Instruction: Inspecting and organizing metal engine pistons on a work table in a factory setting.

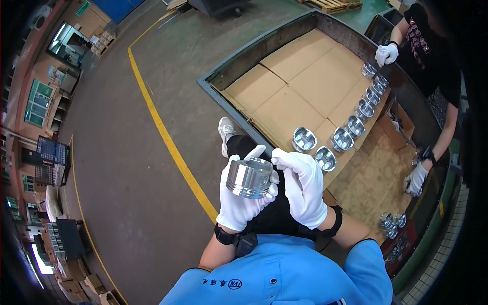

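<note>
A shiny metal engine piston (249,178) with grooves round its lower end is held in my white-gloved left hand (238,207), fingers wrapped round it. Close by on the right, my gloved right hand (305,188) has its thumb and fingertips drawn together at the piston's edge. Whether anything small is between those fingertips is too fine to see. Two more pistons stand just beyond my right hand: one piston (304,139) on the cardboard and another piston (325,158) nearer its edge.
Cardboard (305,76) lines a dark metal-rimmed workbench (239,114). Several pistons (354,125) form a row across it. At the right a co-worker's gloved hand (417,179) reaches low, near clustered pistons (390,223); the other hand (386,55) rests at the rim. A carton (397,124) stands alongside.
</note>
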The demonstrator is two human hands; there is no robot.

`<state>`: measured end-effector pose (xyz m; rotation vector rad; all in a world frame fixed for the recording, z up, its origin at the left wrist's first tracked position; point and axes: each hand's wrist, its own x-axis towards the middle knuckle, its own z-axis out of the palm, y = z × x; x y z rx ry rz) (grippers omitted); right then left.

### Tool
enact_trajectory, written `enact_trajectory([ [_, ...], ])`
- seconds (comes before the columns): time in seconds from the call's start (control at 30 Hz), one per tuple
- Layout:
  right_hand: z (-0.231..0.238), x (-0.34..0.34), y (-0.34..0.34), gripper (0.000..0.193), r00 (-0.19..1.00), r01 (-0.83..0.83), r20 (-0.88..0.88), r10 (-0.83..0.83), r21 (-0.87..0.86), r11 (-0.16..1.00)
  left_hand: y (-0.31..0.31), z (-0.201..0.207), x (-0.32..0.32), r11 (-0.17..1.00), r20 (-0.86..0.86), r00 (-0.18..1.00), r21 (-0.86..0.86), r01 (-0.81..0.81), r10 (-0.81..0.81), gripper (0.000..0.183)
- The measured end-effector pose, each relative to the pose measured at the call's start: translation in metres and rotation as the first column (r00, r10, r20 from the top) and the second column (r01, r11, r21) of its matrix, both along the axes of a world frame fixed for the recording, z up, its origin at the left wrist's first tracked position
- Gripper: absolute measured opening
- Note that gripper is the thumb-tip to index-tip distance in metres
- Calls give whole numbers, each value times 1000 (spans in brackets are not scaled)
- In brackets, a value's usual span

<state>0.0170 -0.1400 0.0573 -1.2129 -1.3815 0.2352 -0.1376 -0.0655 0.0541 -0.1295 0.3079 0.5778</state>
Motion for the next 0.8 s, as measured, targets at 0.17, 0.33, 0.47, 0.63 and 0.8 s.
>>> enact_trajectory([
  [0.17,12,-1,2,48,976,-190,-139,169,-149,970,0,-2,0,975,-101,994,221,-18,42,62],
  [0.33,10,-10,4,85,992,-104,58,113,-150,983,-7,10,2,871,-402,880,490,-27,254,61],
  [0.47,8,-12,3,89,987,-45,144,68,-161,986,-10,12,2,836,-447,834,548,-32,325,68],
  [0.63,4,-10,7,79,989,-51,137,63,-83,995,-11,12,-2,840,-410,853,539,-57,321,74],
  [0.8,-3,-10,10,79,988,-64,137,70,-46,997,-11,11,-3,804,-456,796,592,-62,397,76],
])
